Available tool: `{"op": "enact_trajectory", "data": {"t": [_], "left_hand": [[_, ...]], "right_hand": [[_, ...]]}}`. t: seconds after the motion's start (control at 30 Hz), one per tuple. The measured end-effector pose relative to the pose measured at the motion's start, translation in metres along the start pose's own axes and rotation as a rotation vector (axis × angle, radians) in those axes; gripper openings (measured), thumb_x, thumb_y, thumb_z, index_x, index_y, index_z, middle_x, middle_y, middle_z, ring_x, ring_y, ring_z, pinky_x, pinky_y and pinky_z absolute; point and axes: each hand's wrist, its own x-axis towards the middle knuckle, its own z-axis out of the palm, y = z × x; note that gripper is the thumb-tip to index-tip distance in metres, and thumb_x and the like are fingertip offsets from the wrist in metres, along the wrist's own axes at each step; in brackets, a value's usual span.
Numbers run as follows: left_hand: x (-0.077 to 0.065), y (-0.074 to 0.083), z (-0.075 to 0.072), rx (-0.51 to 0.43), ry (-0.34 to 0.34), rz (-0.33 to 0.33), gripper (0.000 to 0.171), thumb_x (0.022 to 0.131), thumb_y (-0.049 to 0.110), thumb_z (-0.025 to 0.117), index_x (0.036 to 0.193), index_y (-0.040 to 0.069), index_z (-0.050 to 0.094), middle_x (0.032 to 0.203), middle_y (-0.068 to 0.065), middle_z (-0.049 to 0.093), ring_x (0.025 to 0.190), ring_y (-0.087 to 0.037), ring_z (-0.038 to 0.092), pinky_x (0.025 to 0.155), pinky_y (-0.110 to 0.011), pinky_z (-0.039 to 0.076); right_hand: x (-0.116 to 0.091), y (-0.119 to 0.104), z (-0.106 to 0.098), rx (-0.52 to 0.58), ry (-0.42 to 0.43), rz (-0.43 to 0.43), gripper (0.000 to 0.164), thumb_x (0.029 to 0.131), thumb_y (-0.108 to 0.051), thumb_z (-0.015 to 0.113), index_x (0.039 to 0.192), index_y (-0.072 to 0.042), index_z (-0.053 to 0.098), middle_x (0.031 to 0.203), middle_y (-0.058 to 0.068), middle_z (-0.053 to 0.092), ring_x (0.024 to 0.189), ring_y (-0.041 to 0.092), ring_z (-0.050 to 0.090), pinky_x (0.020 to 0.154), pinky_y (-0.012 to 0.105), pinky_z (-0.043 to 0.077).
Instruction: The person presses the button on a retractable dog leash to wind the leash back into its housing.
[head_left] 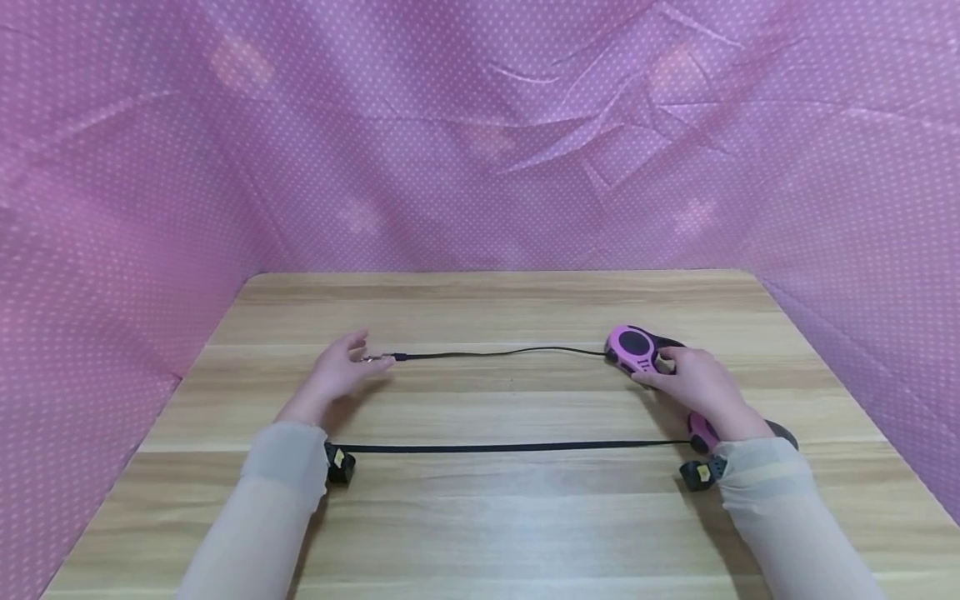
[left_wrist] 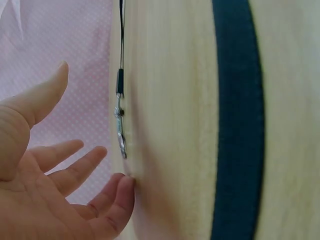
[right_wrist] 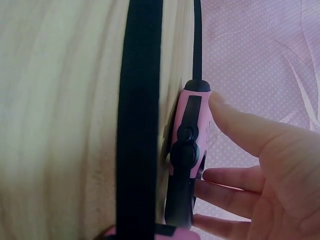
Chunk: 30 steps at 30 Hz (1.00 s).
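Observation:
Two pink-and-black retractable dog leashes lie on the table. My right hand (head_left: 699, 382) rests at the farther leash's case (head_left: 628, 343), thumb and fingertips touching its side and handle, fingers nearly straight. From that case a thin black strap (head_left: 487, 354) runs left to a metal clip (left_wrist: 120, 127). Beside the clip, my left hand (head_left: 333, 375) has spread, relaxed fingers and holds nothing. The nearer leash's case (head_left: 701, 433) is partly hidden under my right wrist. Its wider black strap (head_left: 510, 448) stretches left to beneath my left wrist, where its end is hidden.
Both straps lie across a wood-grain table (head_left: 480, 533), roughly parallel. Pink dotted cloth (head_left: 480, 167) hangs behind the table and along both sides. A small black wrist camera (head_left: 341, 465) sits at the left cuff, another camera (head_left: 697, 475) at the right.

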Motion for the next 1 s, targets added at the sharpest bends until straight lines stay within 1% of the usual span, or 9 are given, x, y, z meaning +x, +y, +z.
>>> {"op": "enact_trajectory", "data": {"t": [0.13,0.23,0.33,0.4,0.5,0.63,0.73,0.83,1.0], "left_hand": [[0.003,-0.004,-0.004,-0.099,-0.006,-0.015,0.092,0.091,0.031,0.071,0.157,0.003,0.014,0.161,-0.023,0.021,0.148,-0.042,0.023,0.119,-0.058,0.021],[0.005,-0.008,-0.006,-0.185,-0.012,-0.036,0.089,0.089,0.024,0.073,0.156,0.003,0.018,0.161,-0.021,0.024,0.149,-0.040,0.024,0.119,-0.057,0.021],[0.007,-0.011,-0.008,-0.246,-0.020,-0.063,0.085,0.088,0.017,0.073,0.155,0.004,0.023,0.161,-0.019,0.028,0.148,-0.039,0.025,0.120,-0.056,0.022],[0.009,-0.013,-0.009,-0.276,-0.020,-0.086,0.083,0.087,0.013,0.073,0.155,0.005,0.026,0.160,-0.017,0.031,0.148,-0.037,0.026,0.120,-0.055,0.021],[0.012,-0.016,-0.010,-0.319,-0.016,-0.113,0.080,0.087,0.010,0.073,0.154,0.006,0.029,0.159,-0.015,0.034,0.148,-0.036,0.026,0.121,-0.054,0.021],[0.016,-0.019,-0.008,-0.299,0.006,-0.101,0.075,0.087,0.007,0.072,0.151,0.003,0.033,0.155,-0.018,0.039,0.146,-0.036,0.031,0.121,-0.050,0.022],[0.019,-0.021,-0.006,-0.250,0.025,-0.071,0.071,0.087,0.005,0.072,0.148,-0.002,0.037,0.152,-0.023,0.042,0.142,-0.038,0.037,0.121,-0.047,0.025],[0.020,-0.021,-0.003,-0.220,0.039,-0.046,0.068,0.087,0.005,0.072,0.146,-0.006,0.039,0.149,-0.026,0.044,0.140,-0.039,0.040,0.120,-0.046,0.027],[0.020,-0.022,0.000,-0.188,0.055,-0.027,0.062,0.087,0.005,0.073,0.141,-0.007,0.045,0.144,-0.027,0.050,0.135,-0.040,0.045,0.118,-0.048,0.028]], "right_hand": [[0.001,0.001,0.000,0.002,-0.009,0.006,0.086,0.085,-0.060,0.067,0.137,0.008,0.051,0.123,0.031,0.062,0.094,0.034,0.057,0.088,0.057,0.047],[0.002,0.002,0.000,0.000,-0.019,0.003,0.085,0.086,-0.058,0.067,0.137,0.008,0.051,0.130,0.034,0.057,0.106,0.043,0.059,0.093,0.060,0.046],[0.003,0.003,0.001,-0.007,-0.024,-0.005,0.083,0.087,-0.056,0.067,0.136,0.009,0.051,0.134,0.035,0.053,0.119,0.051,0.053,0.098,0.063,0.043],[0.003,0.004,0.001,-0.009,-0.022,-0.013,0.080,0.087,-0.055,0.068,0.134,0.009,0.054,0.133,0.034,0.055,0.120,0.052,0.052,0.098,0.063,0.043],[0.004,0.004,0.002,-0.012,0.000,-0.035,0.068,0.087,-0.051,0.070,0.123,0.006,0.063,0.122,0.031,0.064,0.107,0.046,0.060,0.091,0.058,0.047],[0.004,0.004,0.003,-0.008,0.022,-0.067,0.046,0.086,-0.046,0.073,0.097,-0.002,0.073,0.090,0.015,0.070,0.079,0.028,0.057,0.072,0.042,0.047],[0.004,0.004,0.004,-0.007,0.024,-0.075,0.043,0.086,-0.043,0.074,0.096,-0.001,0.074,0.089,0.013,0.070,0.085,0.031,0.058,0.076,0.045,0.047],[0.004,0.004,0.006,-0.010,0.020,-0.070,0.047,0.086,-0.041,0.074,0.106,0.001,0.073,0.101,0.019,0.072,0.100,0.040,0.059,0.088,0.057,0.044],[0.005,0.004,0.006,-0.018,0.005,-0.060,0.038,0.086,-0.039,0.075,0.097,-0.003,0.075,0.092,0.012,0.071,0.094,0.034,0.057,0.081,0.050,0.043]]}}
